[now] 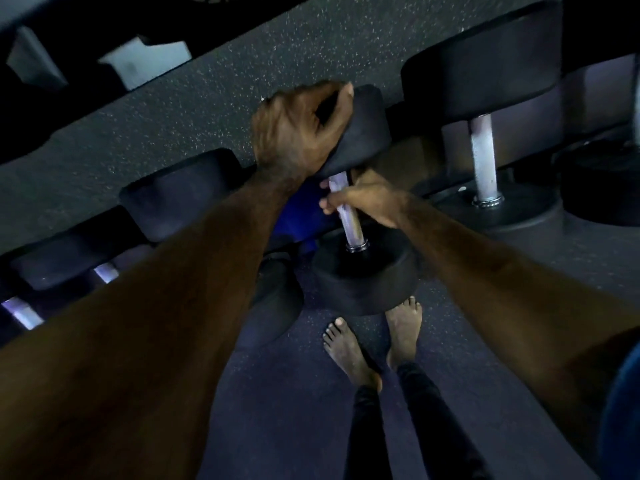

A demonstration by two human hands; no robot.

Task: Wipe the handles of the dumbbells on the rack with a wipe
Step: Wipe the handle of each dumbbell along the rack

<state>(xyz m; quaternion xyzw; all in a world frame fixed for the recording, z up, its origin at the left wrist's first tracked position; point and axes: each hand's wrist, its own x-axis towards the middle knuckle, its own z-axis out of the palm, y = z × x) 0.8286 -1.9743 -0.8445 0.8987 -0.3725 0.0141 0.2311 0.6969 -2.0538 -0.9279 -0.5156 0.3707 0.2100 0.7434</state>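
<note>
- The left hand (pixel 298 129) is gripping the far head of the dumbbell (pixel 360 271) on the rack (pixel 571 237).
- The right hand (pixel 367 199) is curling round its handle (pixel 348 216).
- A blue wipe (pixel 304 216) is lying just beside the handle.

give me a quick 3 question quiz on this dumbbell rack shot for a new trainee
1. True or false: the left hand grips the upper head of the dumbbell being handled.
2. What does the right hand grip? A) the metal handle B) the rack rail C) the lower head
3. Fill in: below the dumbbell's lower head, the person's bare ____ stand on the floor.

Key
1. True; its fingers curl over that head.
2. A; the fingers wrap the handle. Something blue shows behind the hand, perhaps the wipe; it is too dark to tell.
3. feet
</note>
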